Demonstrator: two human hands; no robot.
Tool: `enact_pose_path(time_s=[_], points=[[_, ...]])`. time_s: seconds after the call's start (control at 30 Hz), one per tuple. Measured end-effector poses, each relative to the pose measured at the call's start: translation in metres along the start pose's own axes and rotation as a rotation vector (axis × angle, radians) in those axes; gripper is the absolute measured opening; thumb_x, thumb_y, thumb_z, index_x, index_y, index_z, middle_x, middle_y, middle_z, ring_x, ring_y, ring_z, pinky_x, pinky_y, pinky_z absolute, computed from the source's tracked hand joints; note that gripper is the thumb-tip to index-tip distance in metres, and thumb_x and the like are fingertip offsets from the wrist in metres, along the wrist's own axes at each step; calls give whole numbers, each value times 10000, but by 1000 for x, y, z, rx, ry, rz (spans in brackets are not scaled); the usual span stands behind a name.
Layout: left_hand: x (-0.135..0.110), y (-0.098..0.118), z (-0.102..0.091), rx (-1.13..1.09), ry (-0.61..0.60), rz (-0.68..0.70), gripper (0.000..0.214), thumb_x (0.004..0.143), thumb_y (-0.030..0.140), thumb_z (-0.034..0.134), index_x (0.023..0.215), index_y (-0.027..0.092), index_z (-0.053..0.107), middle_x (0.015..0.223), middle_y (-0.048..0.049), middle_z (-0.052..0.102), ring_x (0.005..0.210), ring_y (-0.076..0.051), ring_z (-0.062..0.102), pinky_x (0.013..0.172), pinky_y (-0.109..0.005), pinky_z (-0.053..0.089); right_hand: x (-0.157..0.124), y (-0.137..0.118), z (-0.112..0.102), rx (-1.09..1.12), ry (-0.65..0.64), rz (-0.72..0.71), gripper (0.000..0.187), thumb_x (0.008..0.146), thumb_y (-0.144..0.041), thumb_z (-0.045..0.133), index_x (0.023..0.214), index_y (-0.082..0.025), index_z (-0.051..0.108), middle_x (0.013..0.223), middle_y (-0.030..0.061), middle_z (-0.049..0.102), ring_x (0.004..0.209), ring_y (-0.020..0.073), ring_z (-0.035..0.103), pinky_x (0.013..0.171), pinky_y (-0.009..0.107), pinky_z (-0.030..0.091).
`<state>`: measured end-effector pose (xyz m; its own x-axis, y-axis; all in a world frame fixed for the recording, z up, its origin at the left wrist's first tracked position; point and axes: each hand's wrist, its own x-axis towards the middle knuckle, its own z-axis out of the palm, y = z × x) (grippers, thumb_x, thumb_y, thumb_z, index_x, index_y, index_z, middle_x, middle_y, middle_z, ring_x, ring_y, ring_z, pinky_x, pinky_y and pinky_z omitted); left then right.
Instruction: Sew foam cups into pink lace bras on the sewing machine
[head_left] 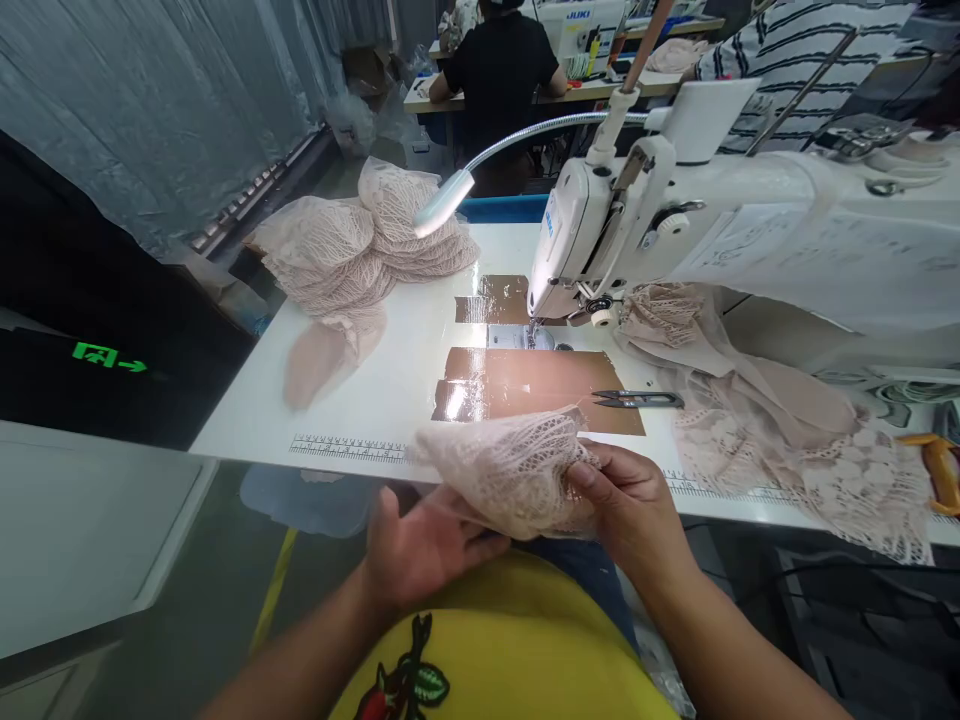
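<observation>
A pale pink lace cup piece [517, 470] is held at the front edge of the sewing table. My right hand [630, 500] pinches its right end between thumb and fingers. Under its left side lies my left hand [431, 545], palm up with the fingers spread, some fingertips hidden beneath the lace. Just beyond the lace, black thread snips [637, 399] rest on brown tape [525, 380] stuck to the table. Behind them stands the white sewing machine [577, 240], its needle area over the metal plate [517, 337].
Stacked lace cups [330, 250] lie at the back left of the table [255, 400]. More lace fabric [795, 420] spreads under the machine arm and over the front right edge, near an orange-handled tool [941, 470]. A lamp [444, 203] hangs above. Two people work behind.
</observation>
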<state>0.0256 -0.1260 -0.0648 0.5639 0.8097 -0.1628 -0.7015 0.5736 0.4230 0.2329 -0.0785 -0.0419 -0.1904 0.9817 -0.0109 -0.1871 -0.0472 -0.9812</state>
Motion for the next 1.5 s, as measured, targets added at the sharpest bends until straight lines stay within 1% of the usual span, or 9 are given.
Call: enact_pose_path(time_s=[0.23,0.33,0.4,0.53,0.57,0.63,0.7,0.9,1.5], points=[[26,-11,22,154,268,82,508,599,41,725,1081,191,670,1036,-60,689,998,-235,618,842,-324,497,11,6,22,40,-35,105,218,725,-375,736,618,-196,670,649,3,610,616,146,526,589,277,442],[19,-6,12,269,186,78,89,676,73,706,716,153,705,722,-30,683,697,-141,632,685,-254,504,18,2,14,193,161,112,250,638,-417,791,613,-209,655,620,-9,612,564,132,514,562,273,445],[6,4,2,385,-9,-12,243,759,146,677,522,134,627,534,-26,603,516,-104,568,573,-238,476,22,-4,5,211,192,111,260,619,-396,807,593,-206,631,603,-17,605,549,118,506,548,256,440],[-14,44,4,651,-280,43,208,797,250,660,614,153,656,624,-66,644,557,-137,589,544,-250,472,23,-16,-1,55,-98,203,215,675,-334,782,643,-192,624,612,-27,591,544,101,508,516,221,412],[-15,54,10,755,-202,220,87,780,260,680,747,179,688,736,-65,671,671,-155,619,624,-262,497,22,-18,2,-2,-203,215,193,695,-328,768,680,-190,634,627,-27,593,551,100,511,517,218,410],[-10,68,22,1079,10,418,438,681,256,777,1098,230,644,1131,-78,634,1043,-222,579,902,-326,464,20,-20,8,-109,-376,199,160,745,-325,726,755,-183,653,670,-19,608,586,106,526,540,221,419],[0,72,30,1326,107,384,641,639,270,811,1229,237,561,1252,-73,567,1142,-246,517,979,-337,409,19,-20,15,-209,-459,145,152,786,-328,684,790,-178,662,687,-11,618,612,115,537,557,226,424],[19,57,21,1322,94,143,257,826,354,624,977,147,618,824,-21,587,706,-132,521,621,-225,419,27,-17,21,-377,-361,-97,158,822,-289,635,696,-196,650,791,32,680,742,172,617,669,278,482],[55,75,25,1257,73,134,252,886,341,538,857,118,652,764,-43,598,688,-137,517,618,-232,399,48,-14,15,-583,-143,-68,218,813,-316,599,638,-186,609,565,-9,609,498,106,515,465,214,380]])
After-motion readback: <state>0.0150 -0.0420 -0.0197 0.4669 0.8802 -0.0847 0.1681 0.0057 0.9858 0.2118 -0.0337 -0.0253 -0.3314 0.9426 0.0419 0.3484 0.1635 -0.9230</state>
